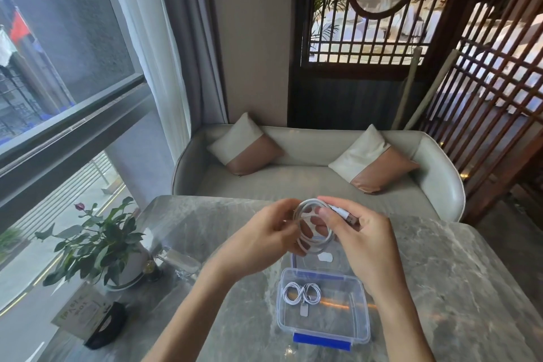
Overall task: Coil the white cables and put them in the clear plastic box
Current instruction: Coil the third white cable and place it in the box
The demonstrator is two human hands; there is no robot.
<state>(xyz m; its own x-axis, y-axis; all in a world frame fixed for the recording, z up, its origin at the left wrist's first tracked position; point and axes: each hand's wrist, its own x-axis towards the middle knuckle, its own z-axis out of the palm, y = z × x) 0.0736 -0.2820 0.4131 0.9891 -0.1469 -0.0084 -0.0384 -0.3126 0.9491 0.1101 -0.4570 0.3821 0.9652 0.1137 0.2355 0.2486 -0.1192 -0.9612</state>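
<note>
Both hands hold a white cable wound into a round coil above the marble table. My left hand grips the coil's left side. My right hand pinches its right side, and the cable's USB plug sticks out over the thumb. Below them the clear plastic box stands open on the table, with a blue latch on its near edge. Inside it, at the left, lies another white cable coiled in a figure of eight with its plug beside it.
The box's clear lid lies just behind the box, under my hands. A potted plant in a white pot, a glass holder and a menu stand sit at the table's left. A grey sofa faces the far edge.
</note>
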